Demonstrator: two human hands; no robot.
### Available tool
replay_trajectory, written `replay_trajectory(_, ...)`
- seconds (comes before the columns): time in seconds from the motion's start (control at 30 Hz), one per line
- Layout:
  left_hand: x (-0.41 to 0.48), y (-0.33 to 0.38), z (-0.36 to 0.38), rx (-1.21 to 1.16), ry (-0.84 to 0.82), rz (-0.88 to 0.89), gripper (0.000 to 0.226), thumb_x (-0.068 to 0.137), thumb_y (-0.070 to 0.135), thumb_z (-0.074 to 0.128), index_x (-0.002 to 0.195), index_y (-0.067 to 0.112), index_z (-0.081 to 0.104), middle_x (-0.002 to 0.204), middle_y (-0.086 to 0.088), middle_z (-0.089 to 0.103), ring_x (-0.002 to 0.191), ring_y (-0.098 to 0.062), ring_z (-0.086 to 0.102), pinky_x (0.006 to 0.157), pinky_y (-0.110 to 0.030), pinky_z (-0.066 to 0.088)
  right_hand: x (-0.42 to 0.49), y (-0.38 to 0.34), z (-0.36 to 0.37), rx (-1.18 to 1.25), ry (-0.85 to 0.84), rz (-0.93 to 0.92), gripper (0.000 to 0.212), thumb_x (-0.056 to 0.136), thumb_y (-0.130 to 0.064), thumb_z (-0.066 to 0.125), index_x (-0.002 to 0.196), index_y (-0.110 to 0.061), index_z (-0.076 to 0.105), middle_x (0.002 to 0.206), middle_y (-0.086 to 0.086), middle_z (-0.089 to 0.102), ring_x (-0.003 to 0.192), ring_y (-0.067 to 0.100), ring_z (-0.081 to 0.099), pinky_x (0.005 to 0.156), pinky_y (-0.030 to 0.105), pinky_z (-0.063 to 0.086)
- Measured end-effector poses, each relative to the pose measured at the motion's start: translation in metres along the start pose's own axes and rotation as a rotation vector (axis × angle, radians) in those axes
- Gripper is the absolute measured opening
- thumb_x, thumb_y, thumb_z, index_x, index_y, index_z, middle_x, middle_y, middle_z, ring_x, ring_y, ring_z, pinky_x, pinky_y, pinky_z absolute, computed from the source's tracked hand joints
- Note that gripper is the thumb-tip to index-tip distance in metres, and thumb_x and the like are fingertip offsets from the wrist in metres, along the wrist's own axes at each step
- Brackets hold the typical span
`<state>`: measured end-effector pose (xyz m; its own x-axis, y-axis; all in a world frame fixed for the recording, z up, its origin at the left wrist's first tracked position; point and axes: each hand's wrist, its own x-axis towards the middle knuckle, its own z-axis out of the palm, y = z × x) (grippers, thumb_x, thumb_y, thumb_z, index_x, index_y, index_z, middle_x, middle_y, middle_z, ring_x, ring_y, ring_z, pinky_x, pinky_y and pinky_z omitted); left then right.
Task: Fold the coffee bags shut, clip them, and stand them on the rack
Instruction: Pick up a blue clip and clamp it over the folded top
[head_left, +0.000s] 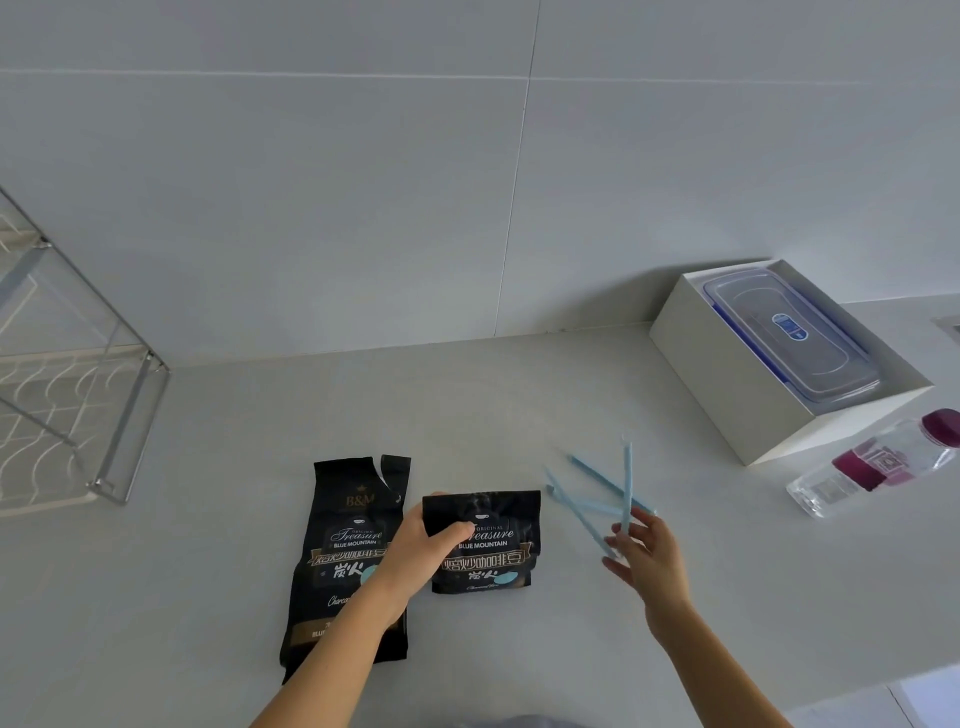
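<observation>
Nearest the camera, two bare forearms reached up over the pale counter (519, 405). The left hand (423, 551) gripped the folded coffee bag (485, 545) at its upper left edge, thumb pressed across the black front and the fingers hidden behind, so the bag sat just right of the palm with its top already turned down. Partly under that left wrist lay the unfolded coffee bag (348, 551), flat on the counter, its torn top pointing toward the wall.

To the right, the right hand (649, 551) hung with fingers loosely spread, its fingertips touching the near ends of the blue sealing clips (597, 501), which lay crossed in a loose pile between this hand and the wall. Whether any clip was actually pinched could not be told.

Farther right, a clear bottle (878, 462) with a purple cap lay on its side. Beyond it a white box (727, 379) held a clear lidded container (789, 332). At the far left stood the metal rack (78, 364), well apart from both bags.
</observation>
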<state>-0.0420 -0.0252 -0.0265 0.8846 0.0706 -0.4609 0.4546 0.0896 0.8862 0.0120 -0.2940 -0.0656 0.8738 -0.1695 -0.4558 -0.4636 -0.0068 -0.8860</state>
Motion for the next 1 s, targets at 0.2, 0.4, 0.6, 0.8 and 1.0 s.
replay_trajectory(0.2, 0.0, 0.0, 0.0, -0.008, -0.004, 0.008, 0.017, 0.081, 0.021, 0.066, 0.097, 0.026, 0.061, 0.097, 0.0, 0.07, 0.086, -0.008, 0.068, 0.057, -0.011, 0.052, -0.01, -0.033, 0.012, 0.427, -0.338, 0.138, 0.016, 0.083, -0.012, 0.062, 0.099, -0.011, 0.061, 0.097, 0.012, 0.067, 0.098, 0.027, 0.066, 0.076, 0.03, 0.06)
replay_trajectory(0.4, -0.001, 0.0, 0.0, -0.044, 0.007, 0.002, 0.017, 0.079, 0.022, 0.069, 0.094, 0.027, 0.063, 0.092, 0.003, 0.072, 0.083, -0.006, 0.07, 0.058, -0.012, 0.052, -0.025, -0.056, 0.026, 0.121, -0.534, -0.096, 0.015, 0.08, -0.001, 0.065, 0.093, -0.008, 0.067, 0.102, 0.012, 0.072, 0.099, 0.021, 0.067, 0.08, 0.026, 0.057)
replay_trajectory(0.6, 0.0, -0.002, -0.005, -0.096, 0.035, 0.017, 0.034, 0.075, 0.026, 0.074, 0.107, 0.018, 0.064, 0.107, -0.003, 0.072, 0.099, -0.016, 0.067, 0.08, -0.025, 0.052, -0.032, -0.073, 0.036, -0.51, -0.513, -0.524, 0.025, 0.077, 0.001, 0.07, 0.091, -0.02, 0.069, 0.105, -0.004, 0.068, 0.095, 0.007, 0.065, 0.081, 0.021, 0.056)
replay_trajectory(0.8, 0.001, -0.005, -0.006, -0.08, 0.013, 0.039, 0.03, 0.08, 0.018, 0.07, 0.11, 0.016, 0.065, 0.108, -0.007, 0.07, 0.103, -0.018, 0.066, 0.078, -0.021, 0.054, -0.032, -0.08, 0.039, -0.666, -0.506, -0.674, 0.016, 0.075, -0.015, 0.075, 0.085, -0.026, 0.067, 0.102, -0.013, 0.067, 0.093, 0.006, 0.064, 0.08, 0.024, 0.057)
replay_trajectory(1.0, 0.001, -0.005, -0.005, -0.06, 0.024, 0.057, 0.024, 0.082, 0.014, 0.068, 0.105, 0.018, 0.068, 0.101, -0.004, 0.074, 0.095, -0.012, 0.068, 0.068, -0.015, 0.054, -0.035, -0.082, 0.051, -0.633, -0.515, -0.653, 0.032, 0.073, -0.017, 0.077, 0.093, -0.03, 0.055, 0.098, -0.019, 0.067, 0.095, 0.005, 0.063, 0.081, 0.026, 0.056)
